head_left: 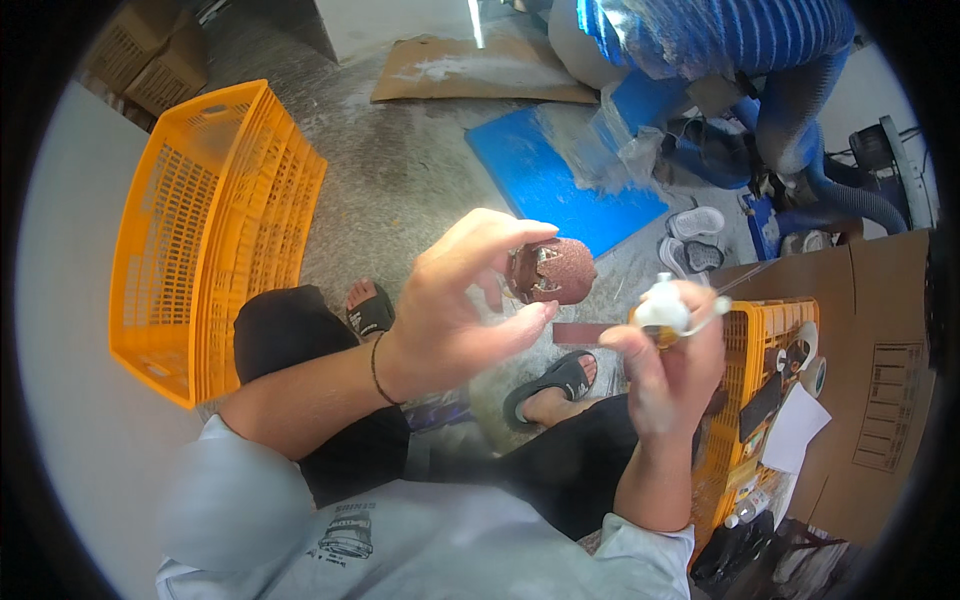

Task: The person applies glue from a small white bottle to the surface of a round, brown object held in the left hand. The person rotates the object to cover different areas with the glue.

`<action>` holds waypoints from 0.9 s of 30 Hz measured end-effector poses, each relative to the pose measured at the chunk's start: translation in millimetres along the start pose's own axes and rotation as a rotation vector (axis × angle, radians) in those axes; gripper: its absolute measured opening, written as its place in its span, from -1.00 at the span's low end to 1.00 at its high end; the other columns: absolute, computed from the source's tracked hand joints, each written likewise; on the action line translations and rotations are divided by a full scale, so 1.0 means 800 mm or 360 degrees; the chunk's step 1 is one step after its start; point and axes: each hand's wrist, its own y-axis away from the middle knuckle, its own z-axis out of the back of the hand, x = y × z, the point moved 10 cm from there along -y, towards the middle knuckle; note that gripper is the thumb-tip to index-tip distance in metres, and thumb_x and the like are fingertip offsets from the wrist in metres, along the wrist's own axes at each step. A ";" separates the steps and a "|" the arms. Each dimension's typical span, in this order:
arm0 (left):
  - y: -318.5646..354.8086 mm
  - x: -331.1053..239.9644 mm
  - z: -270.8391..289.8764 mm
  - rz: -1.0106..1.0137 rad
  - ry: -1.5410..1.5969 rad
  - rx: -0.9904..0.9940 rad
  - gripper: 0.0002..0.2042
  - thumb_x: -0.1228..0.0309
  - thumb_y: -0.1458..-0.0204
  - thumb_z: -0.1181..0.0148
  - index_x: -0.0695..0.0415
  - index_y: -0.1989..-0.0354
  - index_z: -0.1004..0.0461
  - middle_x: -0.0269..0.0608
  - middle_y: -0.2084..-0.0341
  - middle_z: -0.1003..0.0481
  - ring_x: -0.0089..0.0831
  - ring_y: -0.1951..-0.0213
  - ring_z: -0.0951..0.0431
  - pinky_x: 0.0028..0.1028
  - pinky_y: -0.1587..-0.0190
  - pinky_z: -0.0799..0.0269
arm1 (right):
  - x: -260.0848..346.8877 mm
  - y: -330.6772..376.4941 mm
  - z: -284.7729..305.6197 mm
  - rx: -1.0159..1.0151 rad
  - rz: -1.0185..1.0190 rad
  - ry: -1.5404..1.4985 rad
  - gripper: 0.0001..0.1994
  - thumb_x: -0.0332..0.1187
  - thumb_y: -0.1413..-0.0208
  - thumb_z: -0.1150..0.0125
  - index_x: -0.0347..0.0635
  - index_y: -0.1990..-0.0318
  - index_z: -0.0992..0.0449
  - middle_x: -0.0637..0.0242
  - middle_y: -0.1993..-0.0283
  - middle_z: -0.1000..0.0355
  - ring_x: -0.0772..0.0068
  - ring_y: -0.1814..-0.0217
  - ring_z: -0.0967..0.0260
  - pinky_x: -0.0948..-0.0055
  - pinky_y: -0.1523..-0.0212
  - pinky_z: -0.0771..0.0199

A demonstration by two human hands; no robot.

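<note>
My left hand (pixel 450 300) is closed, pinching a reddish-brown rounded piece (pixel 565 271) between thumb and index finger. The piece has a grainy surface, and an uneven opening with pale, shiny edges faces the palm. To its right and slightly lower, my right hand (pixel 670 365) is closed around a small white piece (pixel 664 306) with short knobs sticking out. From the same grip a flat reddish-brown strip (pixel 584 334), like a sanding stick, points left toward the left thumb. Fingers cover its right end. The strip and the rounded piece are apart.
Stacked yellow crates (pixel 215 240) stand at the left. On the right, another yellow crate (pixel 735 400) carries papers and small items beside a large cardboard box (pixel 860 380). Ahead lie a blue board (pixel 560 180), flattened cardboard (pixel 480 70), shoes (pixel 692 240) and a ribbed blue hose (pixel 855 195).
</note>
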 end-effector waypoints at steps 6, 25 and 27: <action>0.004 0.008 0.004 0.0054 0.0040 -0.0090 -0.47 0.65 0.09 -0.38 0.21 -0.15 -0.47 -0.18 0.07 -0.44 -0.52 0.18 -0.54 -0.57 0.24 -0.50 | 0.038 0.010 -0.027 0.0049 0.0417 0.0233 -0.64 -0.44 -0.21 -0.34 -0.30 -0.14 -0.53 0.01 0.02 -0.57 0.20 0.05 -0.59 0.36 0.04 -0.55; 0.004 0.009 0.007 0.0031 -0.0037 -0.0034 -0.42 0.73 0.08 -0.34 0.27 -0.21 -0.42 -0.15 -0.04 -0.36 -0.55 0.07 -0.52 -0.62 0.16 -0.51 | 0.076 0.015 -0.031 0.0011 0.0818 0.0296 -0.62 -0.65 0.05 -0.42 -0.39 0.00 -0.56 0.00 0.10 -0.57 0.04 0.12 -0.60 0.29 0.15 -0.61; 0.004 0.007 0.007 0.0011 -0.0064 -0.0044 -0.43 0.72 0.08 -0.34 0.26 -0.20 -0.42 -0.15 -0.04 -0.36 -0.56 0.09 -0.50 -0.62 0.17 -0.49 | 0.076 0.015 -0.030 0.0015 0.0813 0.0305 -0.62 -0.65 0.05 -0.41 -0.39 0.01 -0.56 0.00 0.10 -0.56 0.04 0.13 -0.60 0.28 0.15 -0.61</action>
